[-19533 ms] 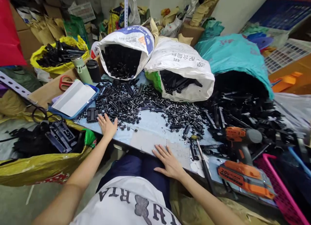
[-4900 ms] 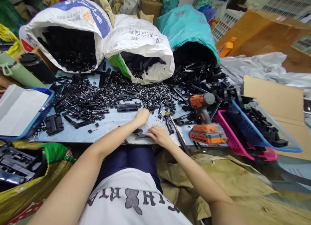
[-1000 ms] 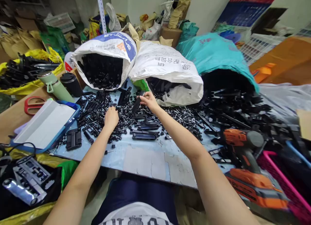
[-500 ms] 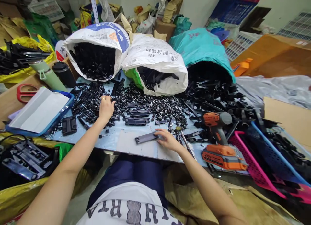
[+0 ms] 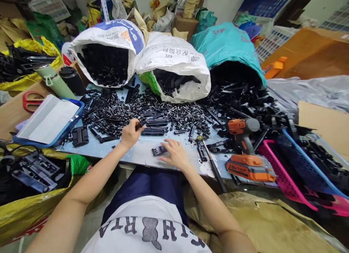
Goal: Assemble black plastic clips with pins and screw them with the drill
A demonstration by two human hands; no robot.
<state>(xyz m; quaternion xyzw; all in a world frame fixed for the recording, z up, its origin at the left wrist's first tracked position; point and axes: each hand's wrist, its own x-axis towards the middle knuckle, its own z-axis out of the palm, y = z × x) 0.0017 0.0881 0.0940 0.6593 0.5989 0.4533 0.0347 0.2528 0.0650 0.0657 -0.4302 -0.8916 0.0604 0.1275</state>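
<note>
Head view: a flat dark part lies on the light-blue tabletop, partly covered by the right hand; its fingers are spread across that part, and whether they grip it or merely rest there I cannot tell. Beyond and to the left of the flat dark part, the left hand pinches what looks like a small black piece, mostly hidden by the fingers. Just beyond the flat dark part sit stacked black strips; to its right, a hammer, then an orange drill farther right. Well beyond it, a white sack lies open.
</note>
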